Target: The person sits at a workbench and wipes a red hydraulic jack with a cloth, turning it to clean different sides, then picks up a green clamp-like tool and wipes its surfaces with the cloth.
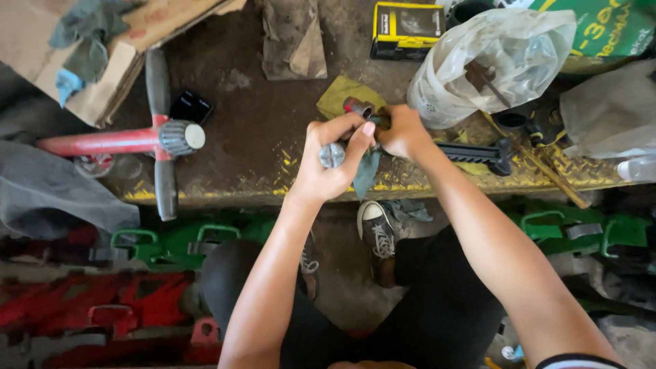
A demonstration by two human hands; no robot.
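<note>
My left hand [329,160] grips a small metal part with a round silver end [332,155], fingers wrapped around it. My right hand [403,132] closes on the other end of the same piece, near a short reddish cylinder [357,106] that sticks out above the fingers. A teal rag [367,174] hangs down between the two hands. Both hands are held just above the front edge of a dirty workbench [253,130] with worn yellow markings.
A red tool with grey handles [160,137] lies at the left. A yellow-and-black box [408,29], a clear plastic bag [492,58], a black toothed bar [478,153] and cardboard [130,41] sit on the bench. Green and red metal frames [171,239] lie on the floor.
</note>
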